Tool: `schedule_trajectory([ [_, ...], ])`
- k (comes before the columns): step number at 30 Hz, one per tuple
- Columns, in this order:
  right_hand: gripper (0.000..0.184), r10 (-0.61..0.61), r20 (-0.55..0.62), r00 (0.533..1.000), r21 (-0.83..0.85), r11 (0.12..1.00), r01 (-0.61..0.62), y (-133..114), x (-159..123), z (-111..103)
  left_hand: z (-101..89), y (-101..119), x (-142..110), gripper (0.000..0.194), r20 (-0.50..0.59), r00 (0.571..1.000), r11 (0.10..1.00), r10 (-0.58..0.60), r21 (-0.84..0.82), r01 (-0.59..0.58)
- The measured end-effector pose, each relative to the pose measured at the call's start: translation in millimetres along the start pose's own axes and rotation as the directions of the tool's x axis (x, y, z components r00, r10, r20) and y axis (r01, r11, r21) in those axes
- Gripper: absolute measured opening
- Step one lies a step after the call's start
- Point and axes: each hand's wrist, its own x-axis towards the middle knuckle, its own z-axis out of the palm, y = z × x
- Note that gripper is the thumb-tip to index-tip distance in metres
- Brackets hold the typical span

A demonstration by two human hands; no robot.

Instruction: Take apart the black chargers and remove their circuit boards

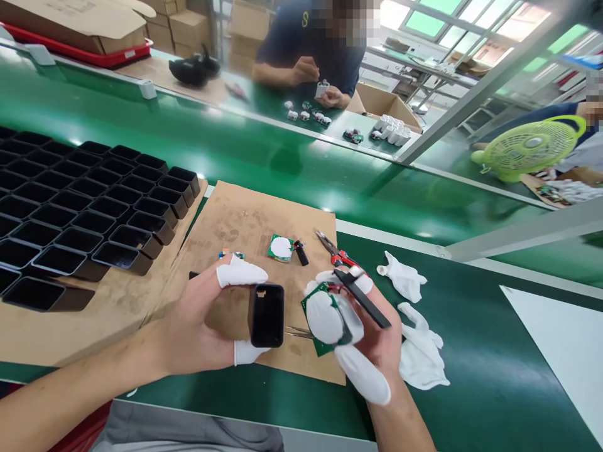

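Observation:
My left hand [200, 326], with white finger cots on thumb and finger, grips a black plastic housing [267, 317] from both sides, its open end facing me. In my right hand [377, 333], also in finger cots, is a green circuit board [325, 319] with a white round pad on it. A black strip-like part [365, 298] sticks out across the fingers of that hand. The board is right of the housing, apart from it. Behind them on the cardboard lie another circuit board [281, 248] with a white pad and a small black part [300, 253]. Tweezers [299, 333] show partly between my hands.
Rows of black housings [89, 201] stand on cardboard at the left. Red-handled pliers [336, 251] lie beyond my right hand, with white gloves [421, 351] to the right. Across the green bench, a person [311, 56] handles a white part. A metal post [480, 88] slants at the right.

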Motion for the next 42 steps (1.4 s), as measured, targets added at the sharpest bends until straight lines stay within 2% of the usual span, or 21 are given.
schedule_trajectory([
  [2,0.052,0.008,0.040,0.999,0.047,0.999,-0.010,-4.8,-1.5,2.3,1.9,-1.4,0.3,0.063,0.036,0.999,1.000,-0.003,0.014,0.002],
  [5,0.059,-0.047,0.065,0.997,0.083,0.996,0.042,-8.4,-1.8,3.1,4.1,-3.0,-0.1,0.064,0.071,0.997,1.000,-0.008,0.010,0.008],
  [10,0.068,-0.088,0.096,0.991,0.014,0.996,0.087,-6.4,-0.8,2.1,3.8,-7.4,-2.1,0.070,0.090,0.996,0.999,0.017,0.031,-0.020],
  [19,0.057,-0.017,0.066,0.998,-0.054,0.998,0.021,-8.9,-4.1,4.0,0.9,-11.1,-4.3,0.079,0.123,0.992,0.999,0.024,0.037,-0.029],
  [35,0.070,-0.091,0.115,0.989,-0.195,0.974,0.112,-5.1,-3.1,1.4,-0.5,-9.4,-1.5,0.070,0.144,0.989,0.999,0.033,0.034,-0.038],
  [42,0.072,-0.087,0.128,0.988,-0.186,0.976,0.110,-3.7,-2.6,1.6,-0.1,-10.4,-2.8,0.077,0.128,0.991,0.997,0.043,0.062,-0.051],
])
